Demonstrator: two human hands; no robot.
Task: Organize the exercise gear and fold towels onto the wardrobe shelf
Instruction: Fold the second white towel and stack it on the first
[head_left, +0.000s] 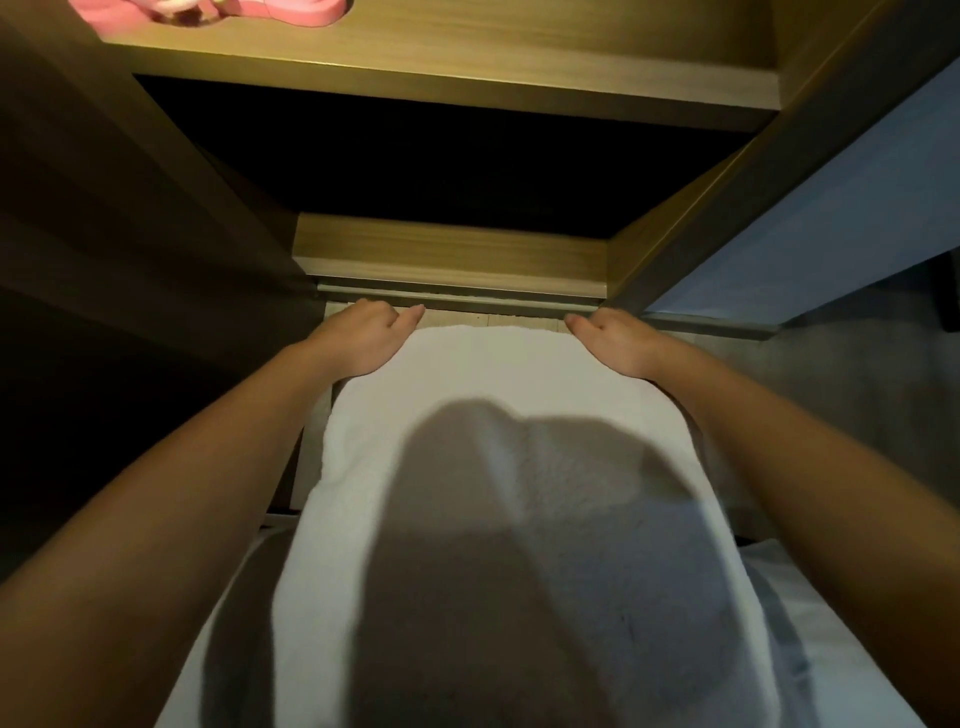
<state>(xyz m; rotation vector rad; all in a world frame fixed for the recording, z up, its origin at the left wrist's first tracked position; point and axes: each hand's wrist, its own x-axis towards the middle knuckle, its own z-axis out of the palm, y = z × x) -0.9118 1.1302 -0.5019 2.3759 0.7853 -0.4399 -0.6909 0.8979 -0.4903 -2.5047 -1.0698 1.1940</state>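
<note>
The white towel (498, 467) lies spread on the floor before the wardrobe. The left hand (363, 338) and right hand (618, 343) rest on its far corners, grip apart and flat, likely smoothing it for folding. Pink gear (218, 10) sits on the shelf (467, 57).

We have the white terry towel (498, 467) spread before the wooden wardrobe shelf (441, 47), our left hand (363, 338) and right hand (618, 343) on its far corners. A pink rubber band (208, 10) lies on the shelf's left end.
</note>
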